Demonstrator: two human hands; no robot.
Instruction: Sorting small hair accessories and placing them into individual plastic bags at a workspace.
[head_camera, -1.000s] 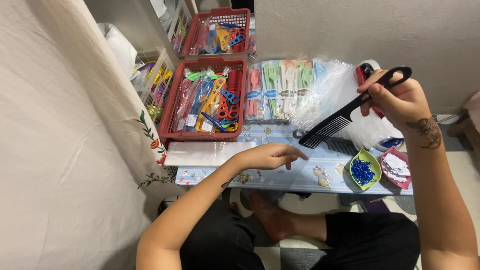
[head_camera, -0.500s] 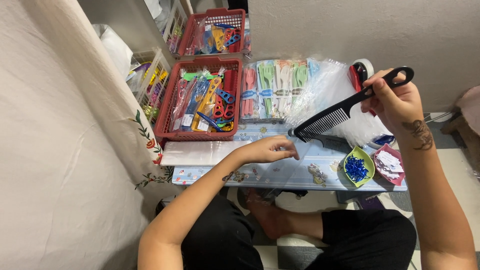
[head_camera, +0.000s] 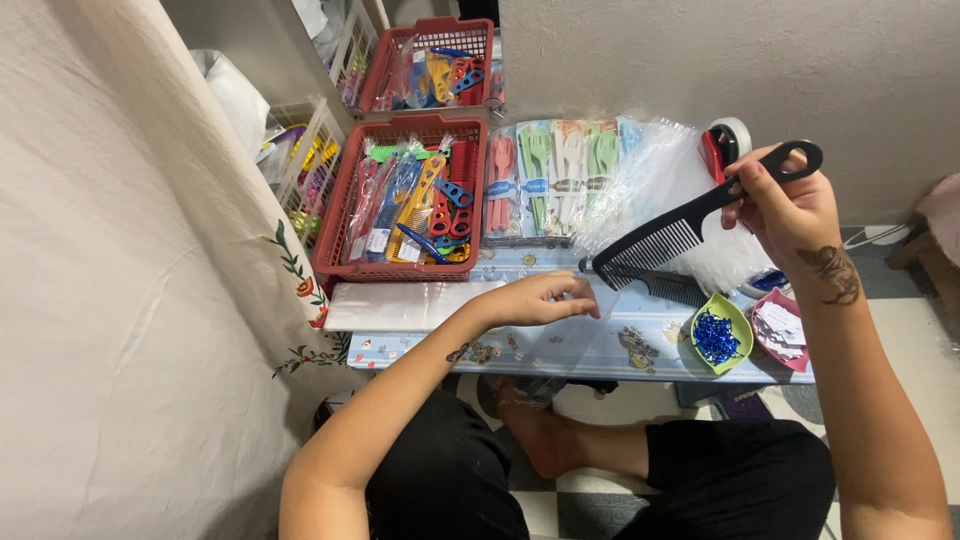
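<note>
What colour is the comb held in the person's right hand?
Black, seen clearly in the head view: the comb is raised above the table in the right hand.

1. Bare tabletop (head_camera: 640, 345) lies open between the left hand (head_camera: 540, 300) and green dish (head_camera: 722, 335);
2. Red basket (head_camera: 335, 255) and packaged cutlery (head_camera: 550, 180) crowd the back; a second black comb (head_camera: 670, 288) lies under the held comb (head_camera: 680, 235).

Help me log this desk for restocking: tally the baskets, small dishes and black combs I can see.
Red baskets: 2 (near, far)
White baskets: 2 ()
Small dishes: 2 (green, pink)
Black combs: 2 (held in right hand, lying on table)
Total: 8
</note>
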